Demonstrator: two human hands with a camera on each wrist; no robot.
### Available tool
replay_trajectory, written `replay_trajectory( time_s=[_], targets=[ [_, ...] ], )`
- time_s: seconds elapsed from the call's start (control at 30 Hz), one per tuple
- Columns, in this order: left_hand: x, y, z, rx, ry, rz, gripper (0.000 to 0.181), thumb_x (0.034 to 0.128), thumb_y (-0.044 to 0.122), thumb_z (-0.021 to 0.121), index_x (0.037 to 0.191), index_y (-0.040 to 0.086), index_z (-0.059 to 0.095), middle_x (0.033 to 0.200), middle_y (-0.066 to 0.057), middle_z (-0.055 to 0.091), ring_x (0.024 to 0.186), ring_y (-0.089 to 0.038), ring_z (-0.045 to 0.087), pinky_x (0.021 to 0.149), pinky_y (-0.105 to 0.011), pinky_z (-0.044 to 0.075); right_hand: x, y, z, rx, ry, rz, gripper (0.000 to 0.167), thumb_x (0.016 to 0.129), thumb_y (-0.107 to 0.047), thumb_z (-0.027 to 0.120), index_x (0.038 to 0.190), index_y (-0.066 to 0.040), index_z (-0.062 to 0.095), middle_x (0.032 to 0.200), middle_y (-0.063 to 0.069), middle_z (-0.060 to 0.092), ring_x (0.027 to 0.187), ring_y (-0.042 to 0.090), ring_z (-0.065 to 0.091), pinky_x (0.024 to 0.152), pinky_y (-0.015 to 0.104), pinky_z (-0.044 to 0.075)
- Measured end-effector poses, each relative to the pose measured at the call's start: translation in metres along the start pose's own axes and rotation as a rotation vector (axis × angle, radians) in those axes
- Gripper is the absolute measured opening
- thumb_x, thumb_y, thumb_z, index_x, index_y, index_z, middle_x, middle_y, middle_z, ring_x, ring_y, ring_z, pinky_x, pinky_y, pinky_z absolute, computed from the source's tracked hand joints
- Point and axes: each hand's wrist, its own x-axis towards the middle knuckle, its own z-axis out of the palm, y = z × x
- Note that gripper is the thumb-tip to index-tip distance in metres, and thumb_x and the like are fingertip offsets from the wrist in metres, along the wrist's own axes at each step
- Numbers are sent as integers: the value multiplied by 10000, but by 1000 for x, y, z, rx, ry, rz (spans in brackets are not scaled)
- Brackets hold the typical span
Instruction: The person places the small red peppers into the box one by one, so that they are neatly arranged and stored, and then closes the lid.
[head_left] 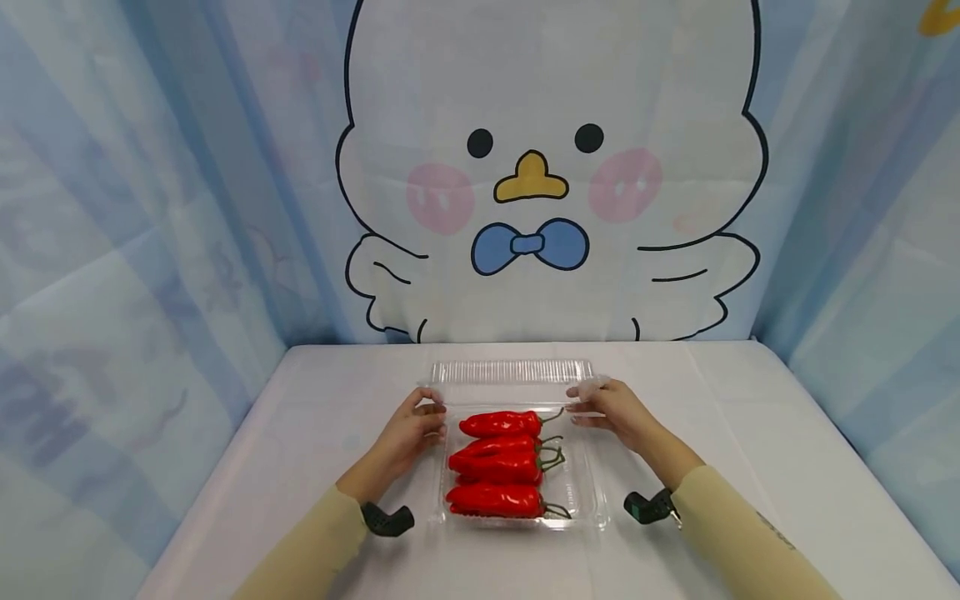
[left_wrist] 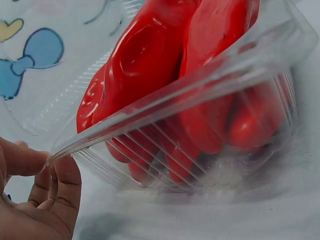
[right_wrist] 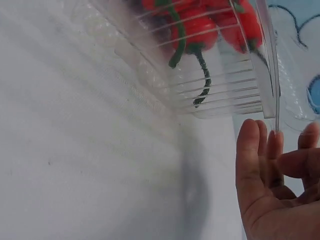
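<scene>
Several glossy red peppers [head_left: 497, 462] with green stems lie side by side in a clear plastic clamshell box [head_left: 582, 487]. Its ribbed lid [head_left: 513, 372] is laid back, away from the person. At the box's far left corner, my left hand [head_left: 411, 429] pinches the rim; the left wrist view shows the thumb [left_wrist: 27, 162] and fingers meeting there. Around the far right corner, by the lid's edge, is my right hand [head_left: 613, 410]. In the right wrist view its fingers [right_wrist: 247, 150] extend to the rim, fairly straight, and I cannot tell how firmly they touch.
The box stands on a white-covered table [head_left: 345, 375]. Behind it hangs a curtain [head_left: 540, 300] printed with a cartoon bird, and pale blue curtains [head_left: 150, 250] flank both sides. Black wrist devices [head_left: 388, 520] sit near each sleeve.
</scene>
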Motion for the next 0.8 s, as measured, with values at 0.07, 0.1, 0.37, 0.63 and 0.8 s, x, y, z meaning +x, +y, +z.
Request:
replay_trajectory(
  time_s=[0.07, 0.1, 0.37, 0.63, 0.8],
  targets=[
    [-1, 0, -1, 0, 1, 10, 253, 988, -29, 546, 1215, 69, 493, 1094, -137, 529, 724, -175, 576, 659, -239, 543, -2, 0, 0, -6, 7, 15, 358, 1060, -84, 484, 1358, 100, 554, 1352, 266, 610, 984, 133, 705, 892, 333, 619],
    [-1, -1, -1, 0, 1, 11, 248, 990, -29, 547, 1209, 70, 486, 1098, -140, 531, 726, -171, 578, 663, -237, 545, -2, 1, 0, -5, 11, 22, 392, 1059, -94, 496, 1399, 97, 533, 1341, 250, 618, 989, 131, 695, 898, 338, 618],
    [-6, -3, -3, 41, 25, 38, 205, 955, -74, 526, 1088, 80, 550, 1056, -100, 529, 879, -200, 540, 707, -229, 496, -13, 4, -4, -89, 17, 28, 221, 1047, -115, 446, 1042, -2, 635, 1082, 44, 610, 971, 151, 604, 809, 299, 587],
    [-19, -5, -5, 81, 18, 13, 162, 1023, 50, 447, 1063, 34, 603, 1028, -55, 556, 869, -195, 515, 717, -228, 474, -34, 8, -8, -225, -38, -11, 303, 1081, -205, 454, 1182, 27, 620, 1280, 178, 610, 1073, 220, 671, 895, 383, 617],
    [-30, -7, -9, 123, -19, 15, 226, 1037, 139, 489, 1214, 52, 601, 1189, -102, 598, 954, -215, 580, 806, -248, 547, -54, 8, -12, -218, -91, -16, 445, 1073, -298, 527, 1382, 22, 541, 1428, 251, 536, 1097, 235, 655, 925, 405, 611]
  ],
)
